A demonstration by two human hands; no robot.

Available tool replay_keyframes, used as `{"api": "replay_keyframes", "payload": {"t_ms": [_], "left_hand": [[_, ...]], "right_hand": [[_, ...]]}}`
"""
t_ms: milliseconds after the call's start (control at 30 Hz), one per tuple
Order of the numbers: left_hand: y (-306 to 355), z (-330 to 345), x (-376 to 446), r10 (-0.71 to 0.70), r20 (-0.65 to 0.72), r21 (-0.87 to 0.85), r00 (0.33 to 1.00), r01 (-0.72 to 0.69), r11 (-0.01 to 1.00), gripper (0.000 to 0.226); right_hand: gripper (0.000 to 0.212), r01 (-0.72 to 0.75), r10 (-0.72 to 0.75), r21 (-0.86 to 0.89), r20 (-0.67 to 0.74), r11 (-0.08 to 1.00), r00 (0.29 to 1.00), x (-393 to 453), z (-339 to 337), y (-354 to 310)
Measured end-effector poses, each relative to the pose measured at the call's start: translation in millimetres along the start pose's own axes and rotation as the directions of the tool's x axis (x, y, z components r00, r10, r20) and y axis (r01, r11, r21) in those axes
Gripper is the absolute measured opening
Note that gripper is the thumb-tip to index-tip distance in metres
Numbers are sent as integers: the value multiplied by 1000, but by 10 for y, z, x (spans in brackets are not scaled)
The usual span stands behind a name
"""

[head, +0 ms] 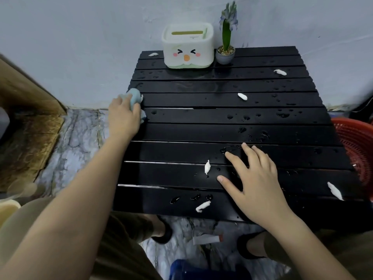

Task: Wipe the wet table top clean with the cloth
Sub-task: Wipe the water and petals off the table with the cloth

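Wet table (222, 134): left hand (124, 116) grips cloth (134, 96), right hand (254, 178) flat.

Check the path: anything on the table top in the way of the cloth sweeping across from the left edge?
Yes. The cloth is in the left hand at the left edge. Ahead lie white paper scraps, the right hand flat on the near slats, and a tissue box and plant pot at the back.

Dim, soft light; wide-angle bending and blur toward edges.
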State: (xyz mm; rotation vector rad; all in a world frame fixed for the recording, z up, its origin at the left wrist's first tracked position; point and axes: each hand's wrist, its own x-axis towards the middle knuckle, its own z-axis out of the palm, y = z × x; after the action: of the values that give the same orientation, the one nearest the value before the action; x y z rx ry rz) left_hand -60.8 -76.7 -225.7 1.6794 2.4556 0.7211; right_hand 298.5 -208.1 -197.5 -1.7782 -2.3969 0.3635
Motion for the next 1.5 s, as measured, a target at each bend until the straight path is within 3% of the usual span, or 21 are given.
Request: {"api": "replay_keyframes", "payload": {"t_ms": [200,400,467,633,733,800,900,1000,1067,1233,1500], "left_hand": [[670,251,-61,194,66,4,979,-195,981,33],[1944,587,-521,432,250,-288,866,-360,887,42],[2174,629,-607,470,261,-418,843,-340,842,36],[2135,436,-454,179,282,-714,943,82,695,22],[1805,116,-348,0,184,-773,983,145,618,28],[1433,-130,-356,-27,79,-722,996,76,688,22],[797,-441,-539,77,-30,-566,997,-81,821,14],[204,-430,-762,226,75,-263,971,-200,944,43],[14,-317,-869,185,176,-92,967,-170,981,63],[353,-129,-866,122,190,5,974,-125,992,56],[1522,424,-732,389,274,-28,879,-397,917,54]], "right_hand": [[62,0,0,5,4,1000,1000,1,5,2],[62,-2,2,-26,11,1000,1000,14,-9,4],[62,1,0,-28,15,1000,1000,11,-20,7],[65,17,-17,6,47,1000,999,-12,-61,49],[69,21,-24,54,65,998,998,-38,-102,94],[74,-3,-1,62,71,998,997,-57,-132,135],[78,-82,77,70,82,994,994,-108,-202,200],[78,-130,122,86,98,988,988,-168,-249,267],[77,-127,117,97,97,987,988,-196,-254,297],[77,-144,134,92,112,985,985,-185,-281,320],[75,-133,123,74,127,988,984,-191,-291,357]]}}
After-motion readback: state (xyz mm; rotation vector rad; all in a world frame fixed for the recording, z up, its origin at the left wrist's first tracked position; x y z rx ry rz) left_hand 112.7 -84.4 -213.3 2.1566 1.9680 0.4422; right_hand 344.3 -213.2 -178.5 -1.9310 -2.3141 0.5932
